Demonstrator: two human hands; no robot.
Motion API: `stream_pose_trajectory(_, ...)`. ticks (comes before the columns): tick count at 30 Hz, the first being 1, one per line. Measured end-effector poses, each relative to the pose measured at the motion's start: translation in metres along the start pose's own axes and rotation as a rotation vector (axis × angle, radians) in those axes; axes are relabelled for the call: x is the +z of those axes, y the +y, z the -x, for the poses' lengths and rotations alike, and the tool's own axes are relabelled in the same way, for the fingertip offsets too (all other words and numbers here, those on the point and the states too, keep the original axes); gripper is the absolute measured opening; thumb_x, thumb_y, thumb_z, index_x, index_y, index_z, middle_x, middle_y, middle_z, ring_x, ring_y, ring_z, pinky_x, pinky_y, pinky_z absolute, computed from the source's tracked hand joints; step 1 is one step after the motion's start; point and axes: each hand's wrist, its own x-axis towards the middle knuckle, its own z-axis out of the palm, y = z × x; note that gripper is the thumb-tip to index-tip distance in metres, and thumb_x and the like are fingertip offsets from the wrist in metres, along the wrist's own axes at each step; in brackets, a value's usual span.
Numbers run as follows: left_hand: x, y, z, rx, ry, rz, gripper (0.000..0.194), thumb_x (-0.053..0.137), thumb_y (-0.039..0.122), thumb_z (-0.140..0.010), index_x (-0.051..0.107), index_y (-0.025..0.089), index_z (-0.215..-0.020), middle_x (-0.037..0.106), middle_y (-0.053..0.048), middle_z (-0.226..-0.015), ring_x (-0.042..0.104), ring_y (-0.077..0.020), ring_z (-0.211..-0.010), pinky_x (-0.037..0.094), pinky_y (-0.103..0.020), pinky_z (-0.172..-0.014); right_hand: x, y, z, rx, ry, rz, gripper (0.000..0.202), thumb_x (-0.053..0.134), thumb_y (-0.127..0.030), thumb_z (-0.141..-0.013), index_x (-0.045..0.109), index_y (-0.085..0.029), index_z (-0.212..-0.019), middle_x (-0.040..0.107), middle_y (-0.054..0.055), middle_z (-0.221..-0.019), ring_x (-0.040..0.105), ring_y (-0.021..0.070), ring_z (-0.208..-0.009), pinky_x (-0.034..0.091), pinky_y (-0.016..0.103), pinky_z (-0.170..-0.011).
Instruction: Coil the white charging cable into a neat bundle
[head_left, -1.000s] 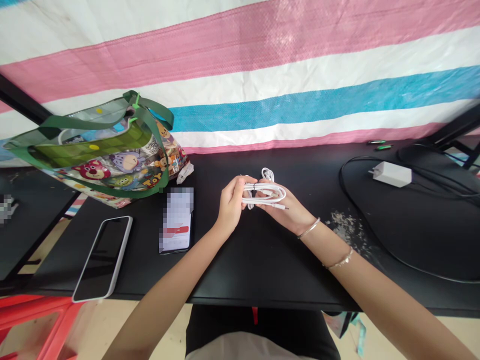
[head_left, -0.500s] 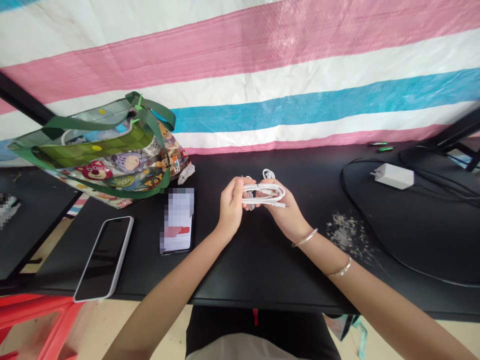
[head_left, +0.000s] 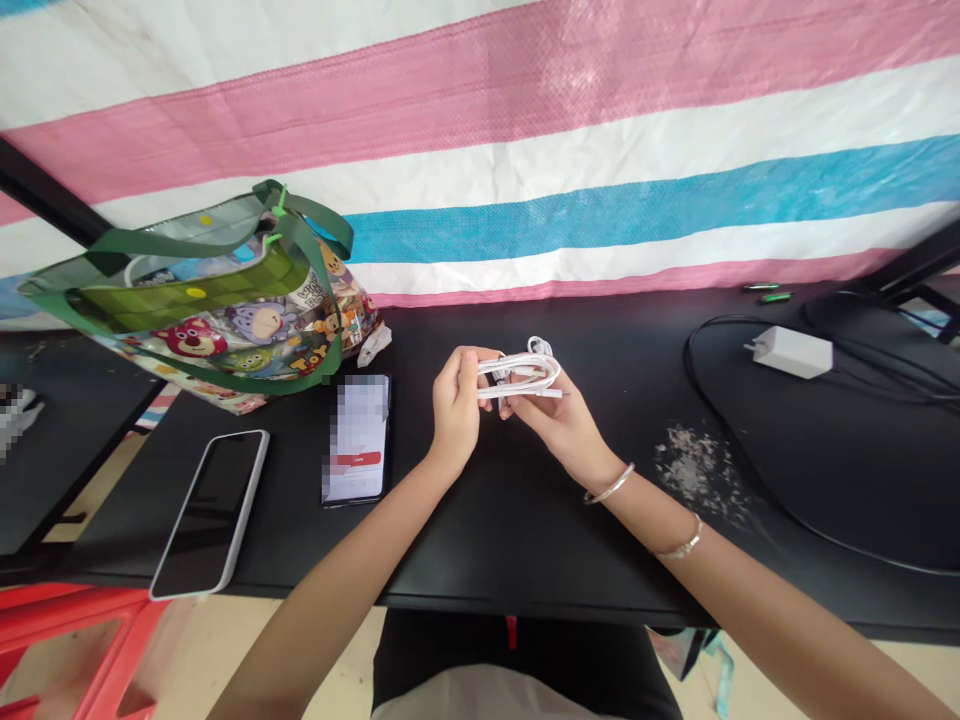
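Note:
A white charging cable (head_left: 525, 362), wound into a flat bundle, is held over the desk in front of me. My left hand (head_left: 456, 400) grips the bundle's left end, with the thumb on top and the fingers curled beneath. From the right, my right hand (head_left: 562, 420) reaches under and behind the loops, its thumb and fingers closed at the bundle's middle. A plug end points right across my right hand. Behind the bundle a further white loop (head_left: 540, 346) sticks up. Part of the right fingers is covered by the cable.
Left on the black desk (head_left: 465, 540) lie a lit phone (head_left: 360, 440) and a dark-screened phone (head_left: 214, 515), with a cartoon tote bag (head_left: 247, 310) behind. A white charger (head_left: 793, 352), a black cord (head_left: 720, 420) and pale crumbs (head_left: 697, 470) lie right. A striped sheet (head_left: 570, 225) hangs behind.
The bundle and my left hand have shifted slightly left and up. My right thumb now shows below the loops, and the dark band around the bundle's middle is less visible.

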Motion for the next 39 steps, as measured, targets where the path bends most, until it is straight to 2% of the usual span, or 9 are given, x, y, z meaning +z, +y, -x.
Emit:
stream_pose_trajectory(7,0.000,-0.002,0.000,-0.026,0.003,0.046,0.045,0.049,0.060,-0.084,0.060,0.018,-0.075,0.040,0.008,-0.045,0.040,-0.0073,-0.037,0.039,-0.019,-0.038,-0.001,0.003,-0.001,0.007,-0.012,-0.012,0.035,0.075,-0.035,-0.070,0.048,-0.026,-0.091,0.058,-0.002,-0.081,0.062,0.0142,-0.069,0.056,0.033,-0.070)
stream_pose_trajectory(14,0.002,-0.004,0.000,0.002,0.001,0.046,0.046,0.049,0.062,-0.083,0.059,0.017,-0.074,0.041,0.007,-0.045,0.039,-0.0070,-0.037,0.038,-0.018,-0.035,-0.002,0.006,-0.001,0.009,0.027,0.020,0.044,0.075,-0.053,-0.065,0.050,-0.025,-0.088,0.062,-0.002,-0.078,0.063,0.0156,-0.066,0.058,0.034,-0.067)
stream_pose_trajectory(19,0.002,-0.001,0.001,0.058,0.011,-0.025,0.045,0.047,0.059,-0.086,0.058,0.018,-0.071,0.037,0.008,-0.046,0.040,-0.0068,-0.038,0.037,-0.018,-0.036,-0.005,0.010,-0.001,0.012,0.063,0.066,0.047,0.076,-0.057,-0.061,0.051,-0.025,-0.084,0.061,-0.002,-0.073,0.062,0.0152,-0.062,0.057,0.033,-0.065)
stream_pose_trajectory(22,0.001,0.002,0.001,0.085,0.007,-0.103,0.045,0.044,0.056,-0.088,0.059,0.018,-0.071,0.040,0.006,-0.048,0.042,-0.0069,-0.040,0.035,-0.018,-0.037,-0.007,0.012,-0.001,-0.010,0.079,0.113,0.048,0.077,-0.058,-0.059,0.051,-0.024,-0.081,0.058,-0.003,-0.069,0.061,0.0152,-0.063,0.055,0.032,-0.065)
stream_pose_trajectory(27,0.000,0.004,0.002,0.113,-0.001,-0.171,0.043,0.042,0.053,-0.090,0.059,0.017,-0.073,0.046,0.004,-0.053,0.046,-0.0072,-0.043,0.037,-0.017,-0.039,-0.010,0.009,-0.003,-0.036,0.050,0.135,0.047,0.078,-0.056,-0.060,0.051,-0.024,-0.083,0.059,-0.002,-0.071,0.061,0.0160,-0.066,0.054,0.033,-0.068)
stream_pose_trajectory(33,-0.001,0.004,0.002,0.113,-0.014,-0.210,0.042,0.040,0.051,-0.091,0.060,0.017,-0.075,0.057,0.001,-0.062,0.047,-0.0071,-0.047,0.037,-0.017,-0.041,-0.010,0.003,-0.005,-0.046,0.001,0.081,0.048,0.079,-0.050,-0.062,0.054,-0.025,-0.095,0.064,0.000,-0.084,0.065,0.0168,-0.073,0.058,0.033,-0.072)
stream_pose_trajectory(39,-0.003,0.004,0.001,0.125,-0.071,-0.259,0.032,0.040,0.040,-0.093,0.059,0.018,-0.078,0.062,0.000,-0.069,0.050,-0.0075,-0.051,0.040,-0.018,-0.047,-0.012,0.003,-0.006,-0.057,-0.012,0.064,0.044,0.081,-0.045,-0.062,0.056,-0.026,-0.093,0.064,-0.003,-0.075,0.064,0.0140,-0.065,0.058,0.029,-0.063)
